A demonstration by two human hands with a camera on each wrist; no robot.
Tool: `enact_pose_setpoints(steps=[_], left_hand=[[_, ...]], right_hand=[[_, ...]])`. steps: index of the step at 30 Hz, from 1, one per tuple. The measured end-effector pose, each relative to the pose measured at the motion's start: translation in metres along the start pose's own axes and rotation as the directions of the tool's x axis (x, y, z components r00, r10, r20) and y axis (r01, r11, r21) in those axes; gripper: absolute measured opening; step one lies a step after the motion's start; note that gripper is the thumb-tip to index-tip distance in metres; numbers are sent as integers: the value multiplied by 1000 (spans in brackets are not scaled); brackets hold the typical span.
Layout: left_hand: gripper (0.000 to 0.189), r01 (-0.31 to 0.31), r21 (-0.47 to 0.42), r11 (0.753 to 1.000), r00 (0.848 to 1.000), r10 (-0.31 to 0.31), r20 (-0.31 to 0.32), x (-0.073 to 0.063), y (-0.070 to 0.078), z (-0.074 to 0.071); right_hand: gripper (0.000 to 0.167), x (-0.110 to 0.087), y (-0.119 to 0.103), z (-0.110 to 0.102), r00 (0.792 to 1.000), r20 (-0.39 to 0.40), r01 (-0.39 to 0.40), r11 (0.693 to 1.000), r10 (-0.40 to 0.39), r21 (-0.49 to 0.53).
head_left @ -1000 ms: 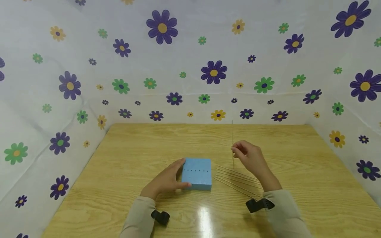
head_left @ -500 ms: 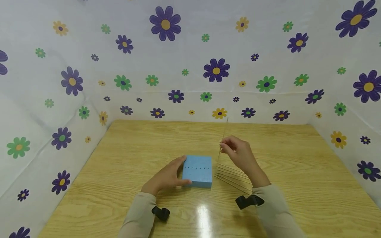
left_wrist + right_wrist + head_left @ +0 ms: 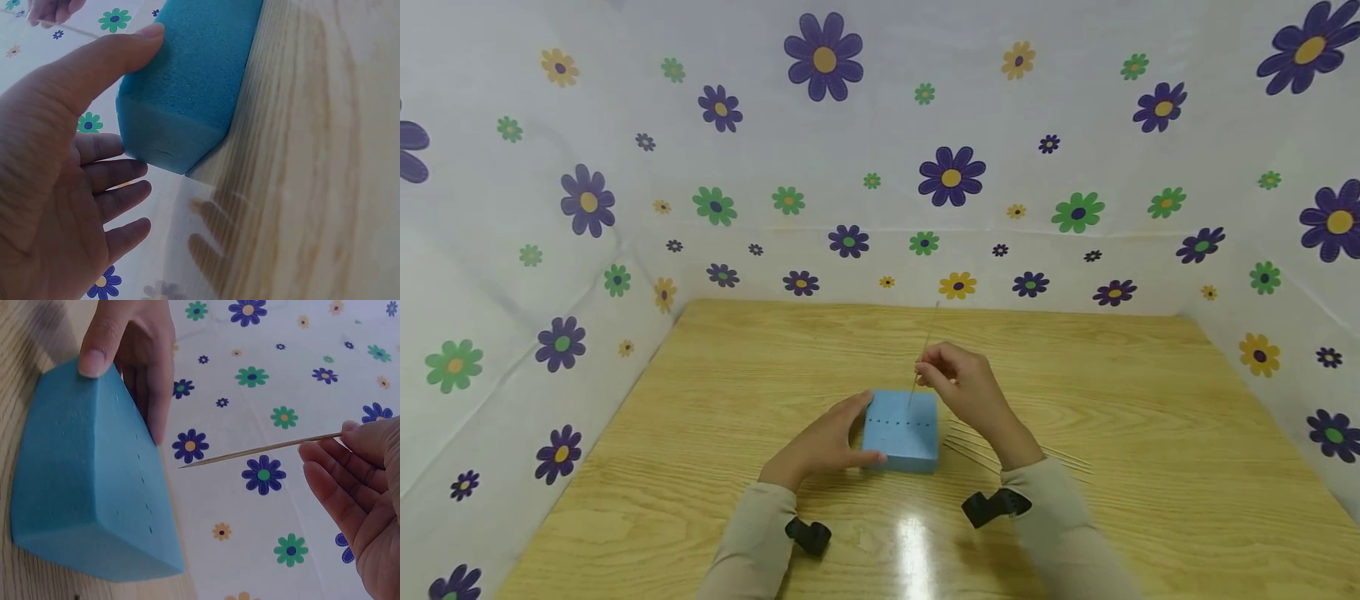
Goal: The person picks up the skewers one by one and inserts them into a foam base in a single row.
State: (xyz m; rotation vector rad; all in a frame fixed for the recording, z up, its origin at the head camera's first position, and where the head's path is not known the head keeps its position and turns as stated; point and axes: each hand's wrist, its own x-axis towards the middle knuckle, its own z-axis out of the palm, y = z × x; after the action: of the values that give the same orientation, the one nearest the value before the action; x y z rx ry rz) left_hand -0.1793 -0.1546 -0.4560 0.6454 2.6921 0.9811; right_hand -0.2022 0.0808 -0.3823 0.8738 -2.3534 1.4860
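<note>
A blue foam block (image 3: pixel 901 450) with a row of small dark holes across its top sits on the wooden table. My left hand (image 3: pixel 823 446) holds the block by its left side, thumb on the front face and fingertips towards the back corner. Between thumb and fingertips, my right hand (image 3: pixel 973 387) pinches a thin wooden skewer (image 3: pixel 262 450). The skewer leans over the block in the head view; its pointed end is apart from the holed face in the right wrist view. Several more skewers (image 3: pixel 1067 456) lie to the right of the block, partly hidden under the right forearm.
The wooden table (image 3: pixel 737 350) is walled on the back and sides by a white cloth (image 3: pixel 880 100) printed with flowers. Black bands with small cameras (image 3: pixel 808 536) are worn on both wrists.
My right hand has carried the skewer leftward from above the loose skewers to over the block, and the skewer has tilted. My left hand stays on the block. The head view has shifted slightly.
</note>
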Motion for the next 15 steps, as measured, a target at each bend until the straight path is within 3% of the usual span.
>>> enact_pose_setpoints(steps=[15], left_hand=[[100,8,-16,1000,1000,-8,9,-1,2,-3]], right_hand=[[5,9,-5,28,994,61,89,996,-90,21]])
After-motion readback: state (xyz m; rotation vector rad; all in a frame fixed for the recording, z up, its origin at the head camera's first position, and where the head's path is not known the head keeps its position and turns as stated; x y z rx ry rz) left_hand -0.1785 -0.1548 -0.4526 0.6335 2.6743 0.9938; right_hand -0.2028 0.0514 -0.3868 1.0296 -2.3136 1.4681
